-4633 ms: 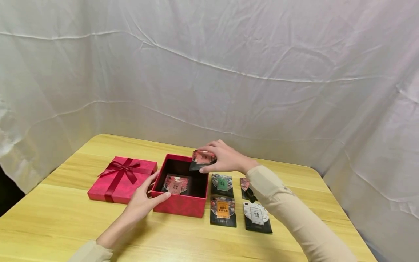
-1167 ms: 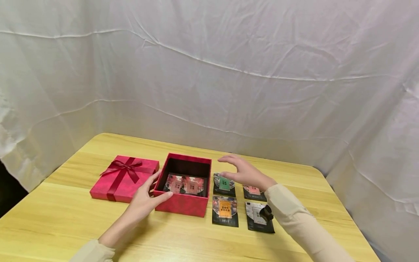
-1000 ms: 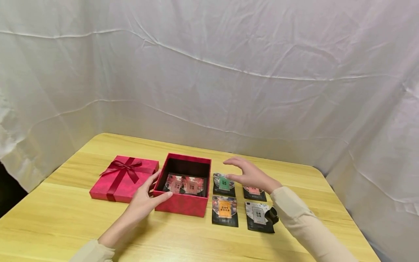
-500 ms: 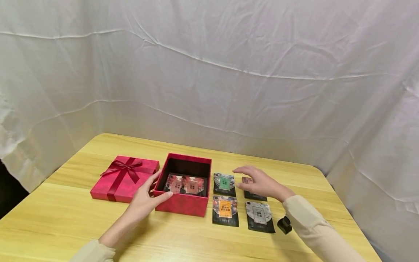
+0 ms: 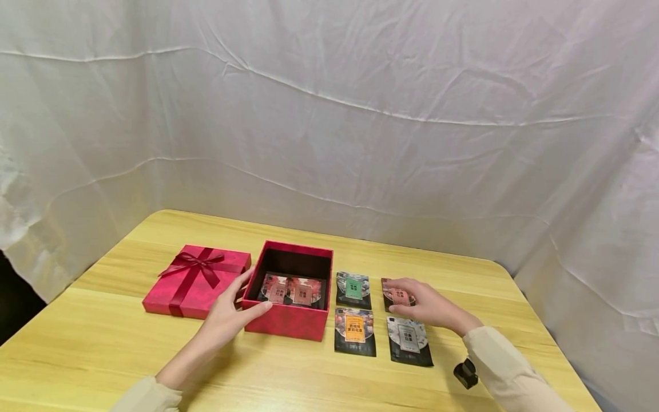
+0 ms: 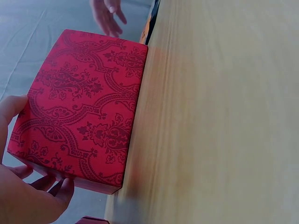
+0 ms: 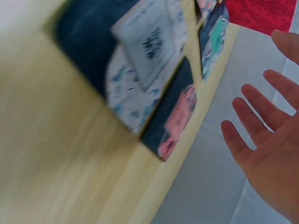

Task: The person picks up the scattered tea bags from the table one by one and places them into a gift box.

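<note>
In the head view my left hand (image 5: 223,317) holds the front left corner of an open red gift box (image 5: 288,323), thumb at the front rim and fingers along the left side. Two red-labelled tea packets (image 5: 304,290) lie side by side inside, near its front wall. My right hand (image 5: 432,304) hovers over a pink-labelled tea packet (image 5: 399,296) on the table, covering part of it. The right wrist view shows its fingers (image 7: 254,109) spread, holding nothing. A patterned red wall (image 6: 79,102) of the box fills much of the left wrist view.
Right of the box lie a green-labelled packet (image 5: 353,289), an orange-labelled packet (image 5: 355,332) and a white-labelled packet (image 5: 409,340). The box's lid (image 5: 177,280), with a dark red bow, lies to the left. A pale curtain (image 5: 329,114) hangs behind the wooden table (image 5: 273,383).
Earlier my right hand held a red-labelled packet over the box; that packet now lies inside. The hand has moved right, over the pink-labelled packet. My left hand has stayed on the box.
</note>
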